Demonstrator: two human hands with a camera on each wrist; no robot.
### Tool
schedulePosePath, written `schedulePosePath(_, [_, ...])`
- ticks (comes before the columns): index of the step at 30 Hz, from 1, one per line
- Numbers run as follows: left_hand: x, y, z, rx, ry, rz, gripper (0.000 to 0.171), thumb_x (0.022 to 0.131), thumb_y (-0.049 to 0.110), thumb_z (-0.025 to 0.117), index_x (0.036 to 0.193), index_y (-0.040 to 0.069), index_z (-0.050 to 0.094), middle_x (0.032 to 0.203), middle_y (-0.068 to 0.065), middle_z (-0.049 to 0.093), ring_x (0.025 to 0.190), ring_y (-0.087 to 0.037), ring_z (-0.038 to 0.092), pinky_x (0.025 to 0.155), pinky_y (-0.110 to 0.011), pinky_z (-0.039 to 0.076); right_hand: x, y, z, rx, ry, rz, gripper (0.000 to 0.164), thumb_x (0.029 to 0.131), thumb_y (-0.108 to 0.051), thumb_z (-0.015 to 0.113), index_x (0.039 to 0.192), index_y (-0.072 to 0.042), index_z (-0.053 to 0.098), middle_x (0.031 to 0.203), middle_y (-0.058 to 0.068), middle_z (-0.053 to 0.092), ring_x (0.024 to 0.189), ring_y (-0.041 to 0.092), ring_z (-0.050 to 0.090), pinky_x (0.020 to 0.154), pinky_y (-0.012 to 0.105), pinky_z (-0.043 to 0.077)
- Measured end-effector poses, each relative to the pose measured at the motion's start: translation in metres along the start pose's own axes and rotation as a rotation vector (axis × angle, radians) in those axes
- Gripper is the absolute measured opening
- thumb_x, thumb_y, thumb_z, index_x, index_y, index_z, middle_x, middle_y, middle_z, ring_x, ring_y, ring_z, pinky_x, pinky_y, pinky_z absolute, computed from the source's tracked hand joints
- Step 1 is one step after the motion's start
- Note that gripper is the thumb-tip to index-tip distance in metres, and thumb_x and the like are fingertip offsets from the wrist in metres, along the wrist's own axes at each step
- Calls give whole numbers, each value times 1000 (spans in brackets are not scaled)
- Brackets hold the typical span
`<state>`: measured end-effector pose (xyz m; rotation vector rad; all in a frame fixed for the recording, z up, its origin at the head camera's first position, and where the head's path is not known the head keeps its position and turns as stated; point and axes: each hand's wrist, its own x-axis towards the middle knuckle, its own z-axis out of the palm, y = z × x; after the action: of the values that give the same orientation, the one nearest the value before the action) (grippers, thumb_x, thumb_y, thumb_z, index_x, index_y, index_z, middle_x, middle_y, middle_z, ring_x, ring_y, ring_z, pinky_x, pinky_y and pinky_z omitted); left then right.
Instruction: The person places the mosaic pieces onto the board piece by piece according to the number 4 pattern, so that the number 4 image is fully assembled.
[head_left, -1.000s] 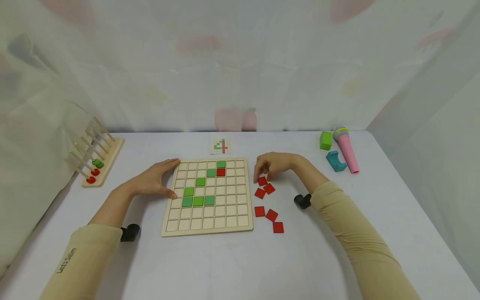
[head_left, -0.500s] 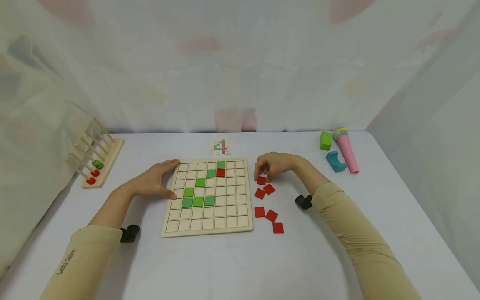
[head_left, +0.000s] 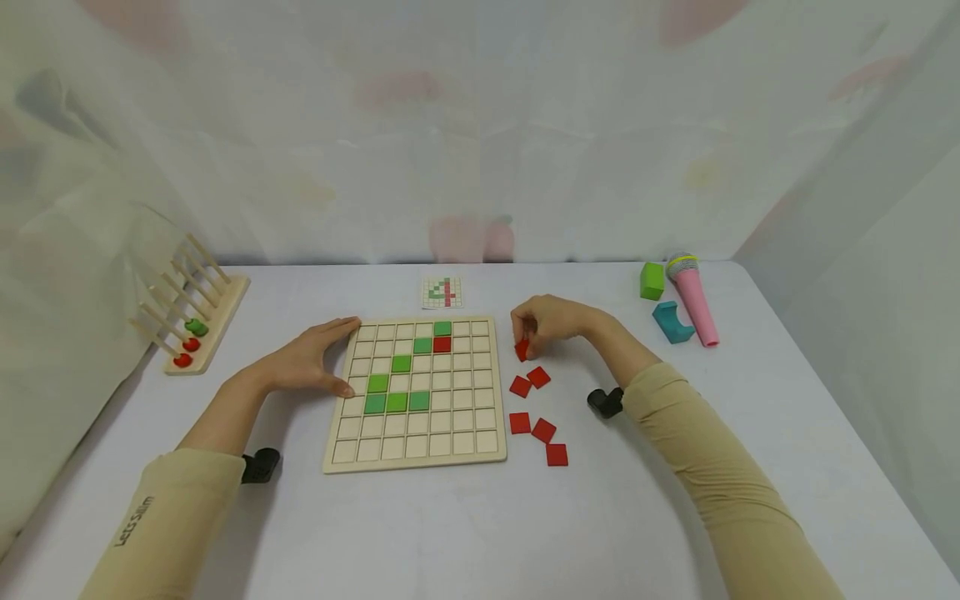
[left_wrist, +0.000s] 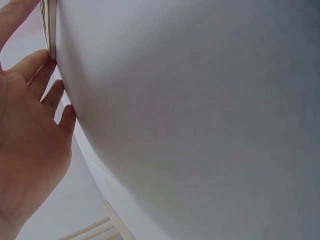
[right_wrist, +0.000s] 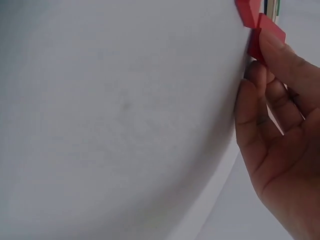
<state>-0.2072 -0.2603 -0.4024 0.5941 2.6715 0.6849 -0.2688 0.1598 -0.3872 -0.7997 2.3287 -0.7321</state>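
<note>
My left hand (head_left: 306,358) rests with spread, straight fingers against the left edge of a wooden grid board (head_left: 416,467). The thumb lies over that edge; in the left wrist view the fingertips meet the board's side (left_wrist: 52,30). Several green tiles (head_left: 401,363) and one red tile (head_left: 442,344) sit in the board's squares. Right of the board, my right hand (head_left: 553,321) pinches a red square tile (head_left: 522,350) between thumb and fingers, tilted up. The right wrist view shows the thumb on this pinched tile (right_wrist: 256,46). Several loose red tiles (head_left: 538,377) lie just below the hand.
A small pattern card (head_left: 442,292) lies behind the board. At the left stands a wooden peg rack (head_left: 213,321) with red and green beads. Back right are a green block (head_left: 652,282), a teal curved block (head_left: 672,323) and a pink toy microphone (head_left: 697,304).
My right hand has taken hold of the nearest red tile, tilted it up and drawn it slightly back toward the far side. My left hand and the board have not moved.
</note>
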Motion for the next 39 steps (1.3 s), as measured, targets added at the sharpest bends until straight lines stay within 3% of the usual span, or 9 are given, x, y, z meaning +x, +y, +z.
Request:
schedulePosePath(5, [0, -1, 0, 6, 1, 8, 119, 65, 41, 89, 155, -2, 23, 163, -26, 21, 150, -51, 15, 119, -68, 15, 0, -2, -4, -7, 13, -5, 9, 80, -6, 71, 87, -12, 69, 84, 1, 69, 82, 17, 60, 76, 28, 47])
schedulePosePath(22, [0, -3, 1, -4, -4, -9, 120, 65, 42, 89, 156, 0, 22, 164, -24, 20, 151, -50, 13, 120, -68, 14, 17, -30, -3, 55, 44, -26, 20, 85, -7, 68, 102, -17, 73, 88, 1, 62, 82, 16, 62, 73, 26, 51])
schedulePosePath(39, [0, -1, 0, -14, -4, -9, 120, 65, 42, 89, 156, 0, 23, 164, -24, 20, 151, -50, 13, 120, -68, 14, 44, -64, 14, 59, 29, -153, 20, 88, -10, 65, 106, -13, 74, 83, -3, 65, 80, 12, 58, 73, 24, 47])
